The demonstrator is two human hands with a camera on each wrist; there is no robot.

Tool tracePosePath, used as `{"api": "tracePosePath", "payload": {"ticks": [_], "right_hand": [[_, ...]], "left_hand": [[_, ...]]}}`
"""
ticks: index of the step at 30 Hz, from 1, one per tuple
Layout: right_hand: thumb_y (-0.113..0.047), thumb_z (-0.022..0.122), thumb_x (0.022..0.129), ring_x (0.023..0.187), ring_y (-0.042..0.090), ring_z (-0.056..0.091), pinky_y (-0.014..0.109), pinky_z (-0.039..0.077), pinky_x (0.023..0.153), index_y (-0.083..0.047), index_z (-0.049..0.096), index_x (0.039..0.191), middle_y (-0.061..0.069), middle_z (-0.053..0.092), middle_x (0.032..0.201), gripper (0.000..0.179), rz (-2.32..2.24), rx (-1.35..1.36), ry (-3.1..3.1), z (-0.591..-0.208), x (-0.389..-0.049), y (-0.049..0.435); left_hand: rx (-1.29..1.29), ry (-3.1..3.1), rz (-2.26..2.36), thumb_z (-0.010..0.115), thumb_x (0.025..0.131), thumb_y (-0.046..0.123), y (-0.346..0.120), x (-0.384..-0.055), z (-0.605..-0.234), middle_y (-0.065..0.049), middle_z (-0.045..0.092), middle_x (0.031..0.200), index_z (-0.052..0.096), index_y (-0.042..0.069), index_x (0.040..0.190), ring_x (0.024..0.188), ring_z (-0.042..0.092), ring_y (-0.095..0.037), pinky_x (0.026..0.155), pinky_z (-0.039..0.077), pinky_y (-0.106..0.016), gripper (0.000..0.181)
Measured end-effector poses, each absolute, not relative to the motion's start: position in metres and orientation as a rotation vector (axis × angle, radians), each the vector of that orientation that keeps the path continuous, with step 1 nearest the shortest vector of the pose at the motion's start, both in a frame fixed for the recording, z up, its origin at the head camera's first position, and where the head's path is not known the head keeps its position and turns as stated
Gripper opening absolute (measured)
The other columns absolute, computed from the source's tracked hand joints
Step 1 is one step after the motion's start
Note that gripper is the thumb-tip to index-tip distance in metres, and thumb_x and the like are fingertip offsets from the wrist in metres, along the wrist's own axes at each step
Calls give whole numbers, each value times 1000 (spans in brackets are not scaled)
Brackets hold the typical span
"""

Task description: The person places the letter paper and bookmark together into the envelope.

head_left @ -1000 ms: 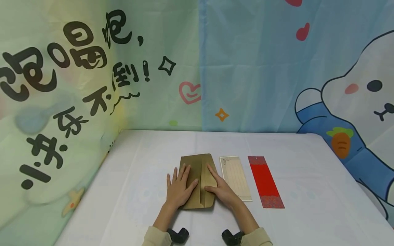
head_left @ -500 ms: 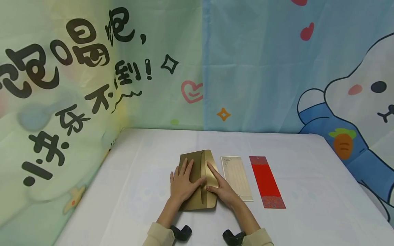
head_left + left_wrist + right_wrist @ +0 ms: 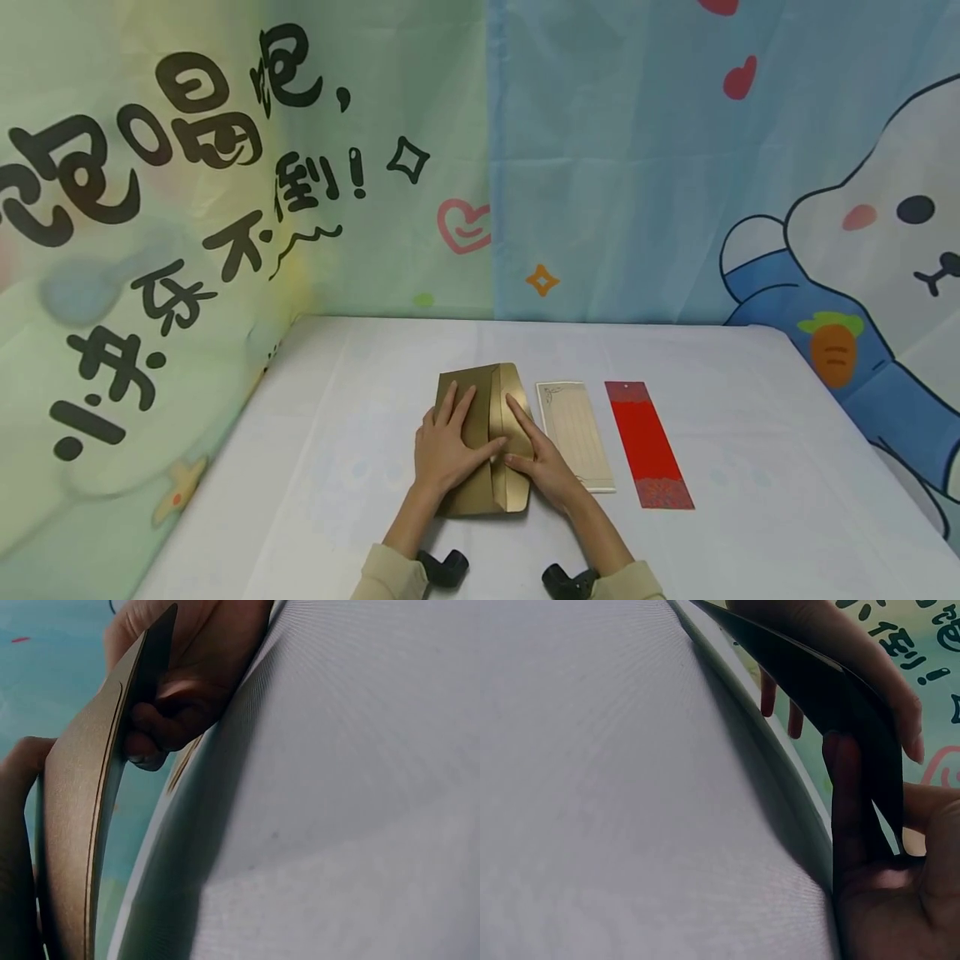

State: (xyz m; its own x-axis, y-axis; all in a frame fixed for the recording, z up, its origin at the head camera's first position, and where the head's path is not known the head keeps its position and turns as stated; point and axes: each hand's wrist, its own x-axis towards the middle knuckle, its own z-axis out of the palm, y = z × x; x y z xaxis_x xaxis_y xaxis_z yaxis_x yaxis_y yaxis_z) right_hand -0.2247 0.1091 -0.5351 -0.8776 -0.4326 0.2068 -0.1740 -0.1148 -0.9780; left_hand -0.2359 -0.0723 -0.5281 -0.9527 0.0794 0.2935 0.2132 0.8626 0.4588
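Note:
A gold folded card [image 3: 512, 496] with a crease down its middle is held tilted above the table. My left hand [image 3: 444, 446] presses its top face, fingers spread and straight, thumb across the crease. My right hand [image 3: 551, 477] grips its right side, with thumb and forefinger on top. The left wrist view shows the other fingers [image 3: 169, 724] of that hand curled beneath the card's edge. Seen from the right wrist, the card's dark underside [image 3: 862, 712] is bent, with a narrow gap near its lower corner.
To the right of the card lie a cream lined card [image 3: 577, 433] and a red strip [image 3: 649, 442] with patterned ends. All sit on a white-covered table [image 3: 750, 433]. Printed curtains [image 3: 637, 167] stand behind and to the left.
My left hand has shifted right and slightly away from me, its thumb now over the crease. The card's right part has lifted and bent. My right hand stays nearly in place.

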Motion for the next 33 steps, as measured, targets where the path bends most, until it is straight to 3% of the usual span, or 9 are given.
{"api": "tracePosePath", "payload": {"ticks": [3,7,14,22,29,33], "right_hand": [[3,59,84,137,22,7,18,26,100,-22,15,149,-3,7,154,83,-2127,-701,1950,-538,-226,109],[3,61,83,138,19,5,16,21,101,-22,17,149,-4,9,153,83,-2112,-695,1997,-539,-227,108],[0,62,82,138,17,3,17,13,103,-23,18,149,-5,11,153,83,-2063,-698,2072,-537,-225,107],[-1,62,83,138,18,5,14,15,102,-22,17,149,-4,11,153,82,-2059,-704,2086,-537,-225,106],[-4,64,83,139,21,5,40,9,107,-17,17,149,1,12,153,82,-2010,-674,2147,-531,-220,104],[-3,65,82,137,27,12,42,14,107,-12,17,148,10,14,152,82,-1956,-588,2220,-523,-214,100]], "left_hand": [[-202,-2754,-706,46,66,81,-71,-235,-528,0,21,152,30,32,145,100,48,-34,80,38,-46,94],[-179,-2753,-661,48,65,80,-69,-235,-527,0,21,151,31,32,144,82,46,-28,71,37,-38,95],[-172,-2721,-640,61,63,64,-69,-235,-529,-2,27,149,36,29,143,83,48,-33,69,42,-40,91],[-173,-2687,-652,62,63,58,-70,-234,-530,-3,29,148,40,26,141,78,46,-30,62,40,-35,87],[-173,-2677,-673,61,63,55,-72,-234,-534,-5,30,148,42,24,140,75,45,-29,61,38,-34,85],[-165,-2682,-686,61,61,53,-75,-232,-537,-6,30,148,42,23,140,79,47,-34,64,40,-36,86]]}}
